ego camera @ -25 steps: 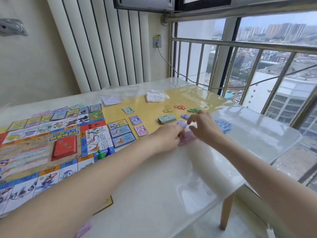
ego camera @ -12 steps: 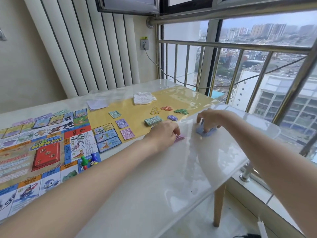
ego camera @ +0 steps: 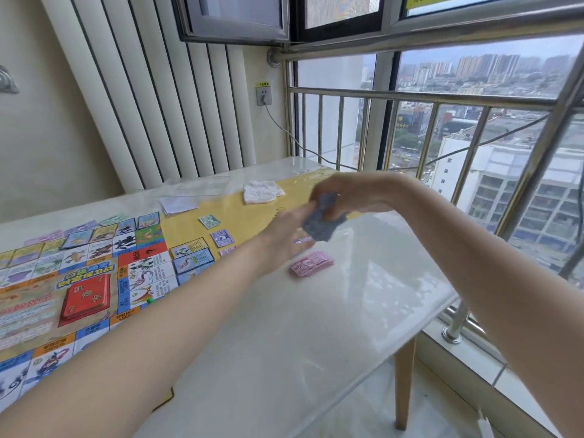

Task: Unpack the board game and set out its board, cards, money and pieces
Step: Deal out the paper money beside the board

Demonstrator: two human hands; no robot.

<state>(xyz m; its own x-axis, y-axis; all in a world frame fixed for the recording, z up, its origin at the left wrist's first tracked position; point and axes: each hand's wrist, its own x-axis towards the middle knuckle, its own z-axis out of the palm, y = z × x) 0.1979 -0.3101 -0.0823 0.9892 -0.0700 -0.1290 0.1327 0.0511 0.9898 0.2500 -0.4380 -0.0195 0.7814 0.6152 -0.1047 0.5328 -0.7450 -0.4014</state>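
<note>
The right hand (ego camera: 344, 192) is holding a stack of blue paper money (ego camera: 322, 221) above the tabletop (ego camera: 316, 327), with its fingers curled round the top of the stack. The left hand (ego camera: 286, 235) is reaching under the same stack; it is blurred, so I cannot tell if its grip is clamped on the notes or if the fingers are only touching them. A stack of pink money (ego camera: 312, 263) is lying flat on the tabletop just below the two hands, apart from both of them. The game board (ego camera: 79, 263) is lying open on the left part of the tabletop, and a red deck of cards (ego camera: 84, 298) is sitting near its middle. Small green and blue pieces (ego camera: 151, 300) are showing at the edge of the board, partly hidden by the left forearm. A few single notes, one green (ego camera: 209, 221) and one purple (ego camera: 222, 238), are lying on the yellow mat (ego camera: 246, 216) to the right of the board. Some picture cards (ego camera: 191, 256) are lying side by side between the board and these notes. A crumpled white cloth (ego camera: 263, 191) and a folded white paper (ego camera: 178, 204) are lying farther back on the tabletop.
</note>
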